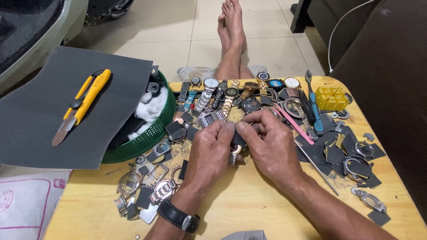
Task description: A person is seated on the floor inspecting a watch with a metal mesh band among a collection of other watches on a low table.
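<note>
Above the wooden table (249, 200), both hands' (242, 149) grips pinch one watch bracelet (234, 153) together

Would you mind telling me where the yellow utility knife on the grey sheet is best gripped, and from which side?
Grip the yellow utility knife by its yellow handle, around the middle, coming from above. It lies flat and diagonal on the grey sheet, with its blade end pointing down-left, so pinching across the handle's long sides probably keeps fingers away from the blade.
</note>
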